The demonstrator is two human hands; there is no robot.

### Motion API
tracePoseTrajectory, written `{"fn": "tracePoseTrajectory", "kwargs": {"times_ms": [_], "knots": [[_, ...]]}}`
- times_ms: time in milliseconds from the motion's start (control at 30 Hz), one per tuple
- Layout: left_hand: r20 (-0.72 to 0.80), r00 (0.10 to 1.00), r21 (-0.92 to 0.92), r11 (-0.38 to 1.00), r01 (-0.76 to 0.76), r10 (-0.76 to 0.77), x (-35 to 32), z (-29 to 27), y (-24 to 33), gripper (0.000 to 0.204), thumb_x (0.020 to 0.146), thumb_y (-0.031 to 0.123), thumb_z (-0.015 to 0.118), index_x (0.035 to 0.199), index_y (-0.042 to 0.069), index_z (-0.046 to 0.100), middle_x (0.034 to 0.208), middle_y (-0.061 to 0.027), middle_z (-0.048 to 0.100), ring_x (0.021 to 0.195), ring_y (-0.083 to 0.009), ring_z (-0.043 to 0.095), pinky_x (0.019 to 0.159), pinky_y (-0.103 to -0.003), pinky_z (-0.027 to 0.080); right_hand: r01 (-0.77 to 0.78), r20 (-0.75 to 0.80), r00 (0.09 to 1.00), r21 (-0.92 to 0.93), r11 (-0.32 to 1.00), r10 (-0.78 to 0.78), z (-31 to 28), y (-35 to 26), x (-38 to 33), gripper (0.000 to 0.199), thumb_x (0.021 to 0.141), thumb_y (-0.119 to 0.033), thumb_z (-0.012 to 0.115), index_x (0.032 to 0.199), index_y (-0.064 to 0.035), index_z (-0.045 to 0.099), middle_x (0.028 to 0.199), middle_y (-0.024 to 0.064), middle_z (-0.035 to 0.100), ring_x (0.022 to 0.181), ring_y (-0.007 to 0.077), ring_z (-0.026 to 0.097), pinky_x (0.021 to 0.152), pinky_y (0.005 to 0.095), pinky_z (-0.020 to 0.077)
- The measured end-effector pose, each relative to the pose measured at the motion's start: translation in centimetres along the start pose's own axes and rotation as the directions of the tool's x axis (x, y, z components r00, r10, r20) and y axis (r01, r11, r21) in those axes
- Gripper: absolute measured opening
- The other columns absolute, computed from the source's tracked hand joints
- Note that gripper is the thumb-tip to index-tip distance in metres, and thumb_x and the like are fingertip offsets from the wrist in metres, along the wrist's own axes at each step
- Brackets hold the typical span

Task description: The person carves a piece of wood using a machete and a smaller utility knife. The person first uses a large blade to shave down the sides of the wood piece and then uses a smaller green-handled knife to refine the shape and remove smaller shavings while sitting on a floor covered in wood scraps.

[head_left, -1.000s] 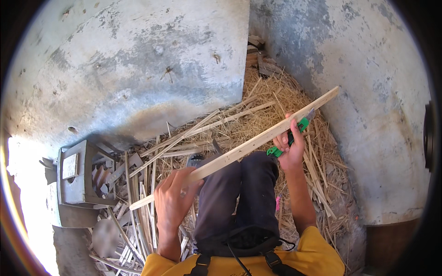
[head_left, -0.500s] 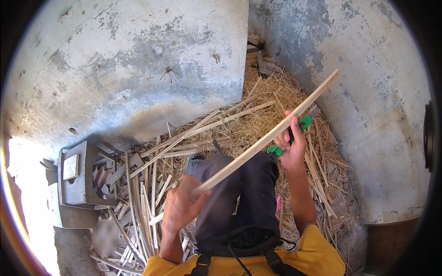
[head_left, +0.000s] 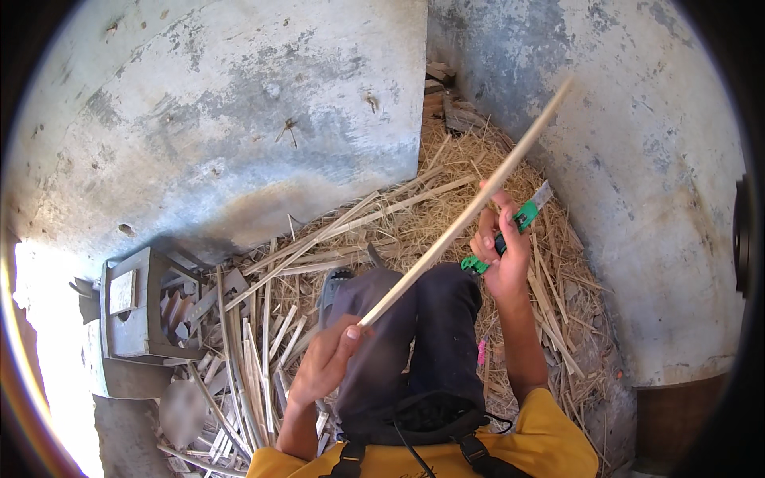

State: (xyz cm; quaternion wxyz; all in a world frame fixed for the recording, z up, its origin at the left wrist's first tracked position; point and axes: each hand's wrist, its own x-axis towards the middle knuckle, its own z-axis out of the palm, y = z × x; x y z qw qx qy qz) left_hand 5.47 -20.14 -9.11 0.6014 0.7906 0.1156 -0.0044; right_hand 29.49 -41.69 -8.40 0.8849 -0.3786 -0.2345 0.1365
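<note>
A long, pale wooden strip (head_left: 446, 237) slants from above my left thigh up toward the right-hand wall, its far end blurred. My left hand (head_left: 328, 356) is closed around its near end, thumb on top. Beside the strip, my right hand (head_left: 505, 247) grips a green utility knife (head_left: 524, 217), whose wide blade points up and right, away from the strip. The knife's green rear end shows below my fingers. My right index finger reaches up close to the strip; whether it touches the wood I cannot tell.
Straw-like shavings (head_left: 454, 171) cover the floor ahead. More wooden strips (head_left: 255, 342) lie to my left, near a grey wooden box (head_left: 131, 307) with an open side. A worn wall (head_left: 239, 103) stands in front, another wall (head_left: 661, 199) on the right. A pink object (head_left: 481, 350) lies by my right leg.
The strip has turned narrow side up and its far end has risen. My left hand has shifted slightly right. My right fingers have come off the strip, keeping the knife.
</note>
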Motion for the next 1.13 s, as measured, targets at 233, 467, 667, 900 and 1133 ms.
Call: {"fn": "tracePoseTrajectory", "kwargs": {"times_ms": [233,467,667,900,1133], "knots": [[-0.164,0.984,-0.274,0.954,-0.119,0.075,0.6,0.9,0.3,0.043,0.113,0.037,0.041,0.113,-0.002,0.059,0.078,0.0013,0.047,0.067,-0.0071,0.04,0.059,-0.025,0.035,-0.115,0.048,0.991,-0.186,0.976,0.126,2.0,1.2,-1.8,0.041,0.105,-0.027,0.062,0.135,0.0013,0.056,0.071,0.0006,0.051,0.049,0.0028,0.032,0.044,0.021,0.0269],[-0.257,0.96,-0.426,0.878,-0.219,0.114,1.6,1.0,0.9,0.045,0.112,0.041,0.043,0.113,-0.002,0.056,0.08,0.0026,0.043,0.064,-0.0034,0.034,0.055,-0.022,0.028,-0.204,0.12,0.963,-0.257,0.945,0.241,2.9,1.8,-2.9,0.031,0.103,-0.015,0.064,0.13,0.0009,0.061,0.078,-0.0049,0.05,0.067,0.003,0.047,0.05,0.0193,0.0306],[-0.241,0.97,-0.465,0.872,-0.152,0.04,1.8,2.0,2.2,0.049,0.111,0.048,0.042,0.118,0.001,0.055,0.084,0.0015,0.048,0.066,-0.0034,0.037,0.057,-0.021,0.03,-0.216,0.152,0.946,-0.362,0.907,0.287,3.9,2.1,-3.7,0.029,0.102,-0.014,0.065,0.128,-0.0003,0.064,0.08,-0.0042,0.053,0.069,0.0043,0.05,0.058,0.0204,0.0376],[0.051,0.999,-0.501,0.865,0.027,-0.001,1.2,2.8,2.5,0.055,0.113,0.05,0.033,0.123,0.004,0.06,0.088,0.0,0.051,0.077,-0.0078,0.043,0.072,-0.023,0.038,-0.093,0.218,0.956,-0.412,0.907,0.197,5.0,1.9,-4.0,0.031,0.1,-0.011,0.068,0.128,0.001,0.064,0.082,-0.0033,0.056,0.073,0.0046,0.054,0.066,0.021,0.0438],[0.059,0.989,-0.282,0.953,-0.115,0.137,0.9,3.9,3.2,0.061,0.11,0.048,0.042,0.146,0.0,0.049,0.088,0.0025,0.047,0.072,-0.0081,0.037,0.065,-0.026,0.034,-0.127,0.176,0.959,-0.436,0.891,0.223,4.8,1.9,-3.9,0.031,0.099,-0.013,0.071,0.126,0.0007,0.065,0.089,-0.0004,0.065,0.076,0.0058,0.057,0.068,0.0223,0.047]]}}
